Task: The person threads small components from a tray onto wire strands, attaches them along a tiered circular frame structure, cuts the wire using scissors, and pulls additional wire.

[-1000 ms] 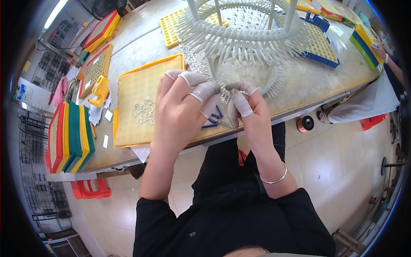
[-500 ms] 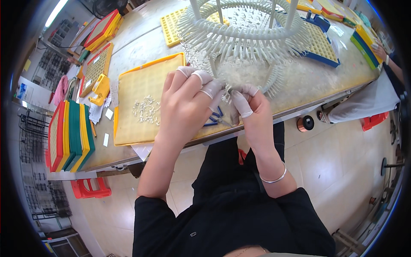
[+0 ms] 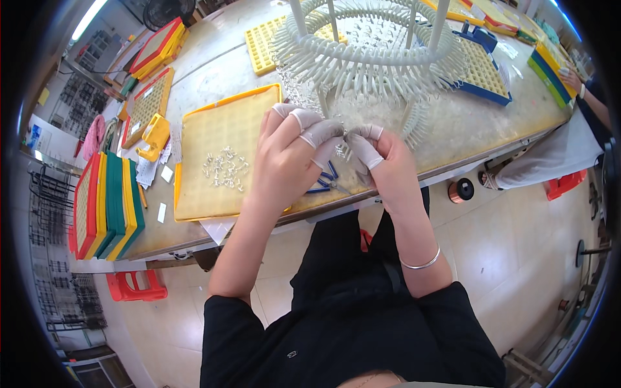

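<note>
The room was lit brightly and coolly, with a fluorescent tube (image 3: 89,19) blown out to white at the upper left. Pale glare was thrown onto the tiled floor (image 3: 488,258), and a glint was caught on the bangle (image 3: 422,264). Only soft shadows were cast on the worktable (image 3: 533,119), while most folds in the black shirt (image 3: 349,323) were swallowed by darkness. The small silvery pieces (image 3: 226,169) were rendered pale and softly defined, and fine detail around the fingertips (image 3: 331,129) was smeared. The table's front edge was bowed by the fisheye lens, the wire racks (image 3: 48,200) were warped and softened near the rim, and the corners were blacked out.
</note>
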`<state>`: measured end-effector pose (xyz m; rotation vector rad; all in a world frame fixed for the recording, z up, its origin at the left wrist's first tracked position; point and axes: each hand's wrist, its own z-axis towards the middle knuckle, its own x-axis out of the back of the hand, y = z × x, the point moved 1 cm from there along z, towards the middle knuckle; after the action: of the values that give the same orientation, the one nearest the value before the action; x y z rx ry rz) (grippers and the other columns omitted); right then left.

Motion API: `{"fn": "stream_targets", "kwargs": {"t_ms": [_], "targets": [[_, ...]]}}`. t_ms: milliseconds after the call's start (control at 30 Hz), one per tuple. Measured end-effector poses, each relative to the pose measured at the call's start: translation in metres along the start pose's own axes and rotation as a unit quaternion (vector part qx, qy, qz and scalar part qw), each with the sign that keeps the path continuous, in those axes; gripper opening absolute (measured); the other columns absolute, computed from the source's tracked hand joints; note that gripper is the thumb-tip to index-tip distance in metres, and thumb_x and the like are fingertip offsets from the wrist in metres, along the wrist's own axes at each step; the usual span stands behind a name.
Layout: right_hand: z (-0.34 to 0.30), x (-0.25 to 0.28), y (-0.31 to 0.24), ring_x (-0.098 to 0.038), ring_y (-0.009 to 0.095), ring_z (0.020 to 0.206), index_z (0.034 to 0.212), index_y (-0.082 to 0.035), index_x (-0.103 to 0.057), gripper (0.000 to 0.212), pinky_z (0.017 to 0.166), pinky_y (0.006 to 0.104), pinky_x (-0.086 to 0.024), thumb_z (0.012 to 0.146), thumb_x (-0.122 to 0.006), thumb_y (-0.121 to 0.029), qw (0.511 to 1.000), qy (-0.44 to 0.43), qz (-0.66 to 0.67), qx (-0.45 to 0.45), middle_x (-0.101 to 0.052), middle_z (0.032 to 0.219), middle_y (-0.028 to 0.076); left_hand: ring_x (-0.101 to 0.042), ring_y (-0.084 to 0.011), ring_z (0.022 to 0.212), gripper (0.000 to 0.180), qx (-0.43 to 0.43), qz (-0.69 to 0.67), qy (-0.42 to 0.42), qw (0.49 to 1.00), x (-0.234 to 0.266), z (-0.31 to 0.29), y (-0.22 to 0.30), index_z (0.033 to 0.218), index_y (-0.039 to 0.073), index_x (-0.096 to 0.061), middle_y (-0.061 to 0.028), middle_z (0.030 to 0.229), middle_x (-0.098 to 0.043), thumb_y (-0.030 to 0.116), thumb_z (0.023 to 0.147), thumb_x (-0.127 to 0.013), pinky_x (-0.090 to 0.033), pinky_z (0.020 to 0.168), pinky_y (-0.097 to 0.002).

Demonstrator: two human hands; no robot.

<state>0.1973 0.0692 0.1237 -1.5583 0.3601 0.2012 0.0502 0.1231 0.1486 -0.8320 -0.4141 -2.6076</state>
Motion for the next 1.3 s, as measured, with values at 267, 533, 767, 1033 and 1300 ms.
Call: {"fn": "stream_targets", "kwargs": {"t_ms": [267,533,767,1033,1300], "targets": [[-0.003,0.002,0.016,-0.033,0.002,0.045,0.085,-0.008,-0.053,0.014,0.040,0.0182,-0.023,0.092,-0.048,-0.018,0.956,-0.094,0.258,-0.100,-0.038,0.057,-0.007,-0.053,-0.0226,0.075,0.023,-0.007,0.002,0.070,0.998,-0.006,-0.004,0.005,0.082,0.007,-0.066,-0.0033,0.078,-0.057,0.003,0.060,-0.073,-0.044,0.071,-0.0335],[-0.001,-0.001,0.021,-0.037,0.001,0.046,0.095,-0.006,-0.057,0.012,0.041,0.0172,-0.026,0.090,-0.053,-0.016,0.989,0.006,0.145,-0.033,-0.048,0.060,-0.005,-0.054,-0.0236,0.076,0.018,0.105,0.068,0.084,0.989,0.034,-0.045,-0.032,0.083,0.006,-0.066,-0.0055,0.080,-0.058,0.003,0.066,-0.072,-0.044,0.069,-0.0328],[-0.011,0.004,0.018,-0.043,0.003,0.052,0.096,-0.006,-0.055,0.011,0.044,0.0171,-0.029,0.090,-0.053,-0.014,0.992,-0.001,0.127,-0.004,-0.051,0.065,-0.003,-0.052,-0.0279,0.088,0.014,0.355,0.175,-0.118,0.910,0.065,-0.097,-0.081,0.086,0.004,-0.068,-0.0121,0.084,-0.059,0.009,0.073,-0.067,-0.043,0.079,-0.0354],[-0.013,0.001,0.024,-0.042,0.002,0.052,0.096,-0.006,-0.055,0.010,0.044,0.0174,-0.029,0.090,-0.053,-0.014,0.993,0.002,0.120,0.000,-0.051,0.065,-0.003,-0.049,-0.0268,0.097,0.013,0.359,0.188,-0.202,0.891,0.045,-0.101,-0.089,0.084,0.012,-0.068,-0.0110,0.093,-0.056,0.012,0.071,-0.068,-0.040,0.084,-0.0384],[-0.012,0.000,0.025,-0.040,0.001,0.050,0.099,-0.005,-0.054,0.012,0.042,0.0167,-0.027,0.091,-0.052,-0.014,0.994,-0.004,0.101,0.029,-0.050,0.064,-0.004,-0.058,-0.0231,0.085,0.015,0.433,0.029,-0.079,0.897,0.037,-0.088,-0.089,0.089,0.002,-0.061,-0.0105,0.085,-0.063,0.005,0.075,-0.064,-0.045,0.078,-0.0334]]}}
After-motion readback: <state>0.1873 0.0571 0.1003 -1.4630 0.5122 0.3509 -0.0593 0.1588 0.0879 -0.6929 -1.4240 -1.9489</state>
